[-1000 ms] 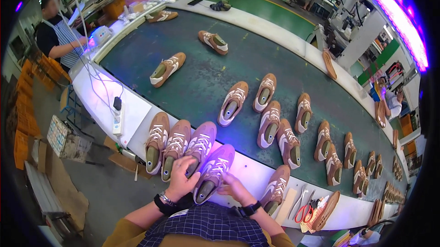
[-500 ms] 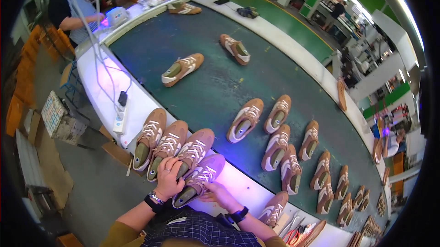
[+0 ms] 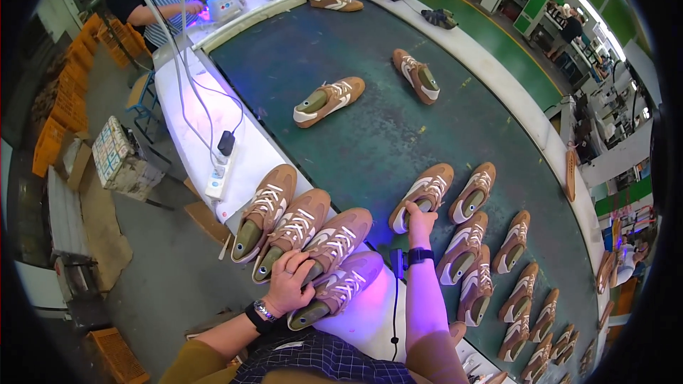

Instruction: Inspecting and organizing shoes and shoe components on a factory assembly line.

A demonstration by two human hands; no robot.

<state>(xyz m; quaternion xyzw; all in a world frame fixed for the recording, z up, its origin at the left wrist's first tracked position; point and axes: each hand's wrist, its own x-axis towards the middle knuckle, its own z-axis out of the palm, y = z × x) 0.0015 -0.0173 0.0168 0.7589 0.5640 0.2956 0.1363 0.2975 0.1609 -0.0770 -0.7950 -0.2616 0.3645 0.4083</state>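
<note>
My left hand (image 3: 287,287) is closed round the heel end of a brown suede sneaker (image 3: 341,238) with white laces, standing on the white ledge. Two matching sneakers, one outer (image 3: 265,202) and one inner (image 3: 297,222), are lined up to its left. Another sneaker (image 3: 348,281), tinted purple by the light, sits just right of my left hand. Olive-green shoe forms fill their openings. Out over the dark green conveyor belt, my right hand (image 3: 421,224) grips the heel of a further sneaker (image 3: 430,183), its toe pointing away from me.
Several more sneakers (image 3: 514,242) line the belt (image 3: 341,149) to the right, with two farther off. A power strip (image 3: 219,176) and cables lie on the left ledge (image 3: 186,124). A dark device with a cord (image 3: 397,263) is beside my right wrist. A person (image 3: 153,10) works at the far left.
My right hand has reached forward from the purple-lit sneaker to one on the belt and taken hold of its heel. My left hand stays on its sneaker. The view has shifted.
</note>
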